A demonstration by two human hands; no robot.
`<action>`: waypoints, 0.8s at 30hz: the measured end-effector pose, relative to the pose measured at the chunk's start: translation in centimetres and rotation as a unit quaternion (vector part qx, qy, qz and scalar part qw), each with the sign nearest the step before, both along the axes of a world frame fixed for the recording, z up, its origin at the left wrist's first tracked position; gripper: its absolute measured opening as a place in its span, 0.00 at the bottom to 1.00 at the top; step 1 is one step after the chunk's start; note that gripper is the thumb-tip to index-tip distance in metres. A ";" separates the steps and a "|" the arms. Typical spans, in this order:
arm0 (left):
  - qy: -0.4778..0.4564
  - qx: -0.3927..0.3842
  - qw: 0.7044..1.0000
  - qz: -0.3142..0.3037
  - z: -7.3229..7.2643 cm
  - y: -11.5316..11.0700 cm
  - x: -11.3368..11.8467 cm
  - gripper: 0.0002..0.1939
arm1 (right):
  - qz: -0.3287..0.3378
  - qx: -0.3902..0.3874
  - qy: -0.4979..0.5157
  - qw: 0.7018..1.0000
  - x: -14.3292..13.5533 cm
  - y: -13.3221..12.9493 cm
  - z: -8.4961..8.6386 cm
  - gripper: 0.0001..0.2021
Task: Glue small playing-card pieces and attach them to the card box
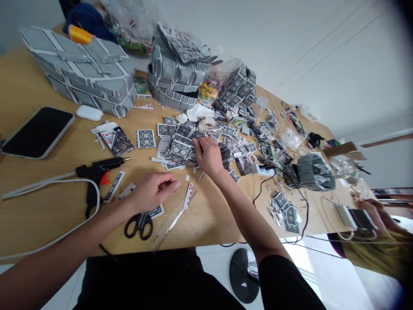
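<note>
This is looking like a home craft corner rather than a shop or a lab. A plain wooden surface [29, 86] is standing against a bare white wall [306, 47] and is serving as a hobby bench: cut playing cards [180, 144] are lying scattered all over it, and large curved shells built from those same cards [87, 73] are sitting at the back. A black glue gun [97, 172] with its white cord, black-handled scissors [139, 224] and a clear ruler [171, 221] are lying near the front edge. A phone [37, 131] is resting face up at the left, and plastic bags of small supplies [135, 26] are piling up by the wall.
</note>
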State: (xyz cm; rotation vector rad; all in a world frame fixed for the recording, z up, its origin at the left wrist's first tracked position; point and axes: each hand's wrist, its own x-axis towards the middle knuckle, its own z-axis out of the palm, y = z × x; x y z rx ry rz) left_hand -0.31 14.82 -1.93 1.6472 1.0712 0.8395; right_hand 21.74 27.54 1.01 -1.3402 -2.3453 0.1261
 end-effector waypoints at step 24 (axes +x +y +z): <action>0.008 0.011 1.000 0.002 -0.4 0.0 0.0 0.20 | 0.006 -0.152 0.055 0.987 3.3 -2.5 4.4 0.14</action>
